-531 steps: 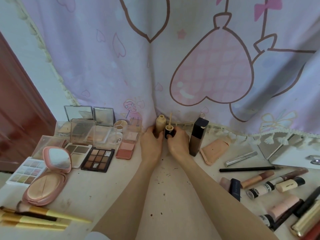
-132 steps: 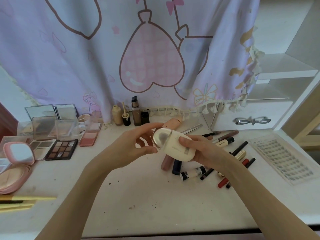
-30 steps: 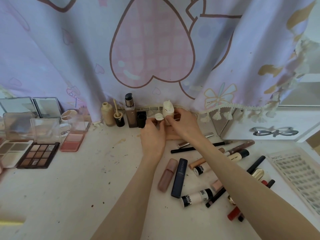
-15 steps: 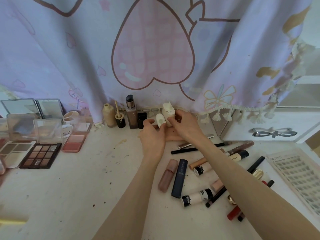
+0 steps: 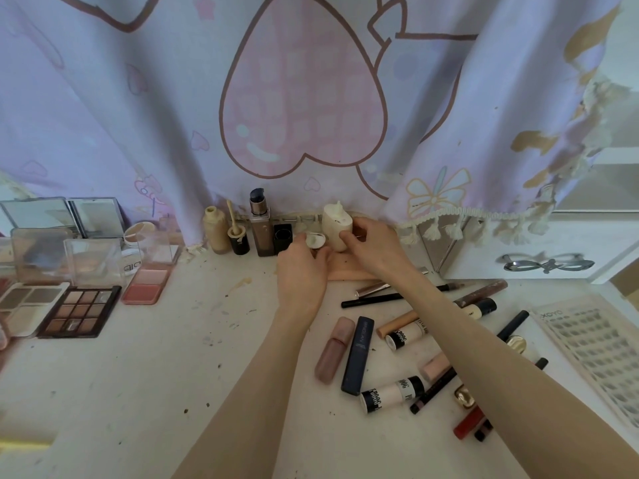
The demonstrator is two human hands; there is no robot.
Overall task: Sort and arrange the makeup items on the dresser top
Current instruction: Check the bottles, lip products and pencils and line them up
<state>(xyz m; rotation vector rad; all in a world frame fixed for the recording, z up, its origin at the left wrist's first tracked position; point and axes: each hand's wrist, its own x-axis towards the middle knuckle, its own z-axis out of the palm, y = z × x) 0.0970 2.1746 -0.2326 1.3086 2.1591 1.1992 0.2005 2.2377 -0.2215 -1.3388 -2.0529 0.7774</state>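
Observation:
A cream bottle (image 5: pixel 334 224) with a nozzle tip stands upright at the back of the dresser top (image 5: pixel 138 375), by the curtain. My right hand (image 5: pixel 375 252) grips its lower side. My left hand (image 5: pixel 302 274) holds the bottle's cream cap (image 5: pixel 314 240) just left of the bottle, low near the surface. A row stands to the left: a beige bottle (image 5: pixel 213 233), a small black pot with a wand (image 5: pixel 238 236), a brown pump bottle (image 5: pixel 261 229) and a black cap (image 5: pixel 283 236). A peach tube (image 5: pixel 349 269) lies under my hands.
Open palettes (image 5: pixel 79 311) and clear lids (image 5: pixel 93 259) fill the left side, with mirrors (image 5: pixel 65 216) behind. Several loose tubes, pencils and lipsticks (image 5: pixel 359 354) lie right of my arms. A lash tray (image 5: pixel 594 347) lies far right. The curtain (image 5: pixel 304 98) hangs behind.
My left hand has lowered the cream cap from beside the bottle's shoulder down toward the dresser top. My right hand stays on the upright bottle.

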